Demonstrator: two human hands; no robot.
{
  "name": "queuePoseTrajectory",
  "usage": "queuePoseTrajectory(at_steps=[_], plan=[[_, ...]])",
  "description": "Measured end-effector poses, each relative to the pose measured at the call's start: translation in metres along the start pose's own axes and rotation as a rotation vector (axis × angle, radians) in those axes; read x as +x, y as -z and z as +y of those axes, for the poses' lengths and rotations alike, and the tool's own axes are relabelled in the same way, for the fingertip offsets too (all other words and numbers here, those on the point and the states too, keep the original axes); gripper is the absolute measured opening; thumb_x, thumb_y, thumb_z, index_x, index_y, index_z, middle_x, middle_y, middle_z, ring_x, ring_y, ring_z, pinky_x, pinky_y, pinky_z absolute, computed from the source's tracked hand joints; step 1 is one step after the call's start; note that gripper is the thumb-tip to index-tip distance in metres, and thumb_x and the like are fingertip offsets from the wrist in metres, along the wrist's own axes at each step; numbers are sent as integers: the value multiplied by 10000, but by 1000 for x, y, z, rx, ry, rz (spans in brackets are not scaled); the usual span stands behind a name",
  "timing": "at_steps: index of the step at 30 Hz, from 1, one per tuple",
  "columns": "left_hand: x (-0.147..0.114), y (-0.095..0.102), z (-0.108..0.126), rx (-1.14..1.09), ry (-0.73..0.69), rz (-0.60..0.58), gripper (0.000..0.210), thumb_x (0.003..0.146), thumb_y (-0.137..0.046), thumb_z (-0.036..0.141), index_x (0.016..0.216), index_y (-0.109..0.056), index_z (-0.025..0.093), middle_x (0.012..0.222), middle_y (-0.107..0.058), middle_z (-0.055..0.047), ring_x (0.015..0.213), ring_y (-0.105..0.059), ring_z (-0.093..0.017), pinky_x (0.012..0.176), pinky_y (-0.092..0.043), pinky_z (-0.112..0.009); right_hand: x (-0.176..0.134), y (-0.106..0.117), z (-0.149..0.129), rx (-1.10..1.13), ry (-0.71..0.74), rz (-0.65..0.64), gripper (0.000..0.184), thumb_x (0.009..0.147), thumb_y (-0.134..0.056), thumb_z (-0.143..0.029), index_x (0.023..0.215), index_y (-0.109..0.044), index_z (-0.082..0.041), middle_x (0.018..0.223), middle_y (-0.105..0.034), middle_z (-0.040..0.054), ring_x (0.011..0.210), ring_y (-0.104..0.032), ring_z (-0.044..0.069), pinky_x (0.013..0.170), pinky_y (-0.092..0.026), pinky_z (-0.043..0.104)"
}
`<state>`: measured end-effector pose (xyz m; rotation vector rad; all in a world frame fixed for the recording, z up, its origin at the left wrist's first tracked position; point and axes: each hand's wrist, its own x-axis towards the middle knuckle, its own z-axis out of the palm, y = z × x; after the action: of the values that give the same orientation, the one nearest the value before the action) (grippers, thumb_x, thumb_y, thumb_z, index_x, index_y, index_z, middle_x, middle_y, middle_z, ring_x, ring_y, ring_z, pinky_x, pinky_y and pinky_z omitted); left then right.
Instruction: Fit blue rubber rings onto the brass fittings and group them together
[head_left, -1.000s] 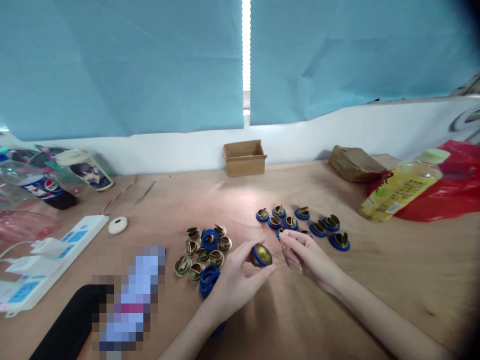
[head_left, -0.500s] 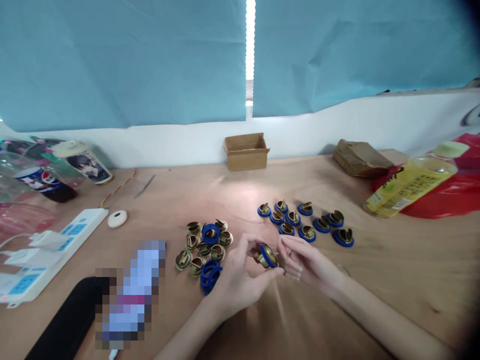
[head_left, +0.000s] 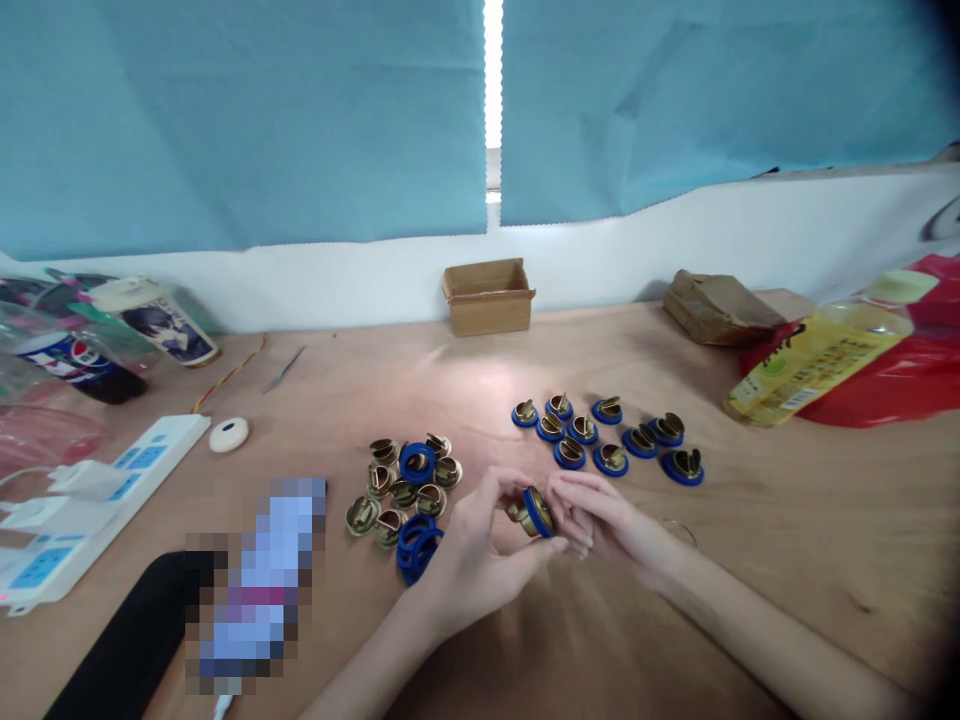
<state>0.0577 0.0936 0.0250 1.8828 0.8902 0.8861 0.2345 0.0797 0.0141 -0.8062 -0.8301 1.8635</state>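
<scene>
Between the thumb and fingers of my left hand (head_left: 480, 560) is a round brass fitting (head_left: 537, 512) with a blue ring round its rim, tilted with that face to the right. My right hand (head_left: 611, 520) is right beside the ring, its fingers curled and pressed together; whether anything small is in them is hidden. Left of my hands lie several bare brass fittings (head_left: 380, 481), with one blue ring (head_left: 417, 463) on top and several loose blue rings (head_left: 421, 548) in front. Beyond my right hand several brass fittings with blue rings (head_left: 611, 458) are spread out.
A small cardboard box (head_left: 490, 312) stands by the wall. On the left are a power strip (head_left: 142, 470), a phone (head_left: 262, 580), a black case (head_left: 124, 640) and a cola bottle (head_left: 82, 365). A yellow drink bottle (head_left: 817, 360) lies on a red bag (head_left: 900, 380) at right.
My right hand has closed in leftward on the blue-ringed fitting. My left hand keeps its hold, and the whole view has shifted slightly.
</scene>
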Motion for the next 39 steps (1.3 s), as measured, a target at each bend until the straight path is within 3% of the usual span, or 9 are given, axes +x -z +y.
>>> queuePoseTrajectory(at_steps=[6, 18, 39], plan=[[-1, 0, 2, 86, -23, 0, 390, 748, -744, 235, 1052, -502, 212, 951, -649, -29, 864, -637, -185, 801, -502, -316, 0, 4, 3, -102, 71, 2, 268, 860, -661, -346, 688, -588, -154, 611, -503, -41, 486, -396, 62, 486, -298, 208], [-1, -1, 1, 174, -132, 72, 400, 714, -757, 179, 1027, -509, 210, 890, -634, 7, 785, -623, -145, 743, -514, -263, -1, 9, 3, -339, 195, -9, 321, 915, -588, -374, 675, -553, -164, 572, -500, -44, 534, -426, 83, 528, -298, 223], [-2, -1, 2, 203, -163, 78, 379, 740, -752, 206, 1041, -520, 199, 886, -668, -4, 781, -661, -147, 715, -526, -257, -5, 0, -4, -483, 202, -4, 287, 925, -556, -385, 735, -541, -172, 627, -481, -44, 576, -416, 87, 551, -320, 216]])
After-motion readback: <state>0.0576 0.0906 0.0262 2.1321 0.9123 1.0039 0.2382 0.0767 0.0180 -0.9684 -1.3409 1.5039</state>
